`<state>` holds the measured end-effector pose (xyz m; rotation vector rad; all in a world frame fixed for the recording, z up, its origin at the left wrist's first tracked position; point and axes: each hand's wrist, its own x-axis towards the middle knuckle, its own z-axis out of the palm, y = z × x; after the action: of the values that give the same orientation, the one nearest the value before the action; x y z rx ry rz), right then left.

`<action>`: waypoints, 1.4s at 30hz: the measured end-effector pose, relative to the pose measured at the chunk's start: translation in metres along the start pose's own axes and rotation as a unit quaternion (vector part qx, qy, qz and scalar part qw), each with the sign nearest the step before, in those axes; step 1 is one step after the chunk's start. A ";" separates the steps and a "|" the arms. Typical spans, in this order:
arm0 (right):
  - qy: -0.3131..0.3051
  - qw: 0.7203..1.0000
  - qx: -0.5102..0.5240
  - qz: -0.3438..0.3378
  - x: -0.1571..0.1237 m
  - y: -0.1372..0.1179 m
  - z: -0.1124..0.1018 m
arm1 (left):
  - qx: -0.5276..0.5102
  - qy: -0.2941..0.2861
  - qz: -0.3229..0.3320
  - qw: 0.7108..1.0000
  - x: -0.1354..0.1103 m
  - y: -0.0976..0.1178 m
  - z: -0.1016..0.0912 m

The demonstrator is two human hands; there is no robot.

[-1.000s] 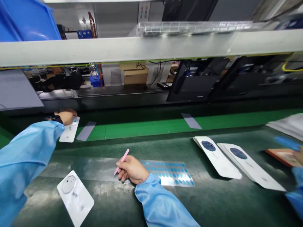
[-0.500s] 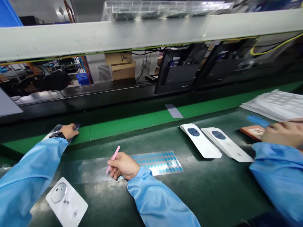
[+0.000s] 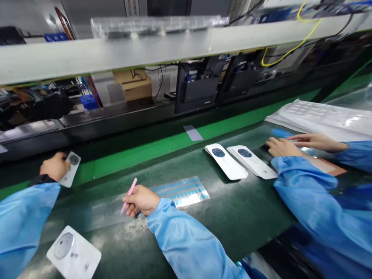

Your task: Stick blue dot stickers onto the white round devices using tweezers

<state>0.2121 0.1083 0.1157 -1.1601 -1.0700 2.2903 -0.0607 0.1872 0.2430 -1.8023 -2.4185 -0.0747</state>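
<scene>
My left hand (image 3: 55, 166) grips a narrow white card (image 3: 72, 167) with a dark round patch, at the near edge of the green belt. My right hand (image 3: 142, 200) holds pink tweezers (image 3: 128, 195), tips down, just left of a silver sheet of blue round stickers (image 3: 181, 192). Nearer me lies a white card with a round clear disc (image 3: 74, 254). Two stacks of white cards with dark blue circles (image 3: 226, 161) (image 3: 251, 162) lie on the dark green mat (image 3: 247, 209), out of reach of both hands.
A co-worker's hands (image 3: 283, 147) (image 3: 318, 141) work at the right beside a blue piece (image 3: 281, 133), an orange pad (image 3: 329, 167) and stacked clear sheets (image 3: 325, 118). A grey strip (image 3: 193, 133) lies on the green belt (image 3: 145, 159). A pale overhead beam (image 3: 104, 56) crosses above.
My view has turned right and tilted, so the scene slides left. My left hand now holds the card up off the belt. The co-worker's arm and second hand have come further into view.
</scene>
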 end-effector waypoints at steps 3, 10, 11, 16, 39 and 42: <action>-0.010 1.000 0.019 -0.014 0.000 0.001 -0.004 | -0.057 -0.006 -0.076 0.995 -0.033 0.010 -0.013; 0.042 0.989 0.058 -0.132 -0.012 -0.006 -0.036 | -0.248 -0.079 -0.045 0.965 -0.167 0.025 0.033; 0.068 0.985 0.047 -0.153 -0.014 -0.008 -0.040 | -0.264 -0.092 -0.033 0.959 -0.182 0.026 0.043; 0.166 0.965 -0.040 -0.200 -0.022 -0.011 -0.051 | -0.300 -0.146 0.005 0.943 -0.217 0.031 0.074; 0.095 0.972 -0.204 -0.067 -0.044 -0.003 -0.060 | -0.217 -0.185 0.273 0.919 -0.226 0.024 0.122; 0.097 0.971 -0.207 -0.065 -0.043 -0.003 -0.059 | -0.218 -0.185 0.271 0.919 -0.227 0.024 0.120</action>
<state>0.2851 0.1116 0.1187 -1.3846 -1.5409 1.8593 0.0178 -0.0078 0.0935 -2.8649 -2.1202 -0.2554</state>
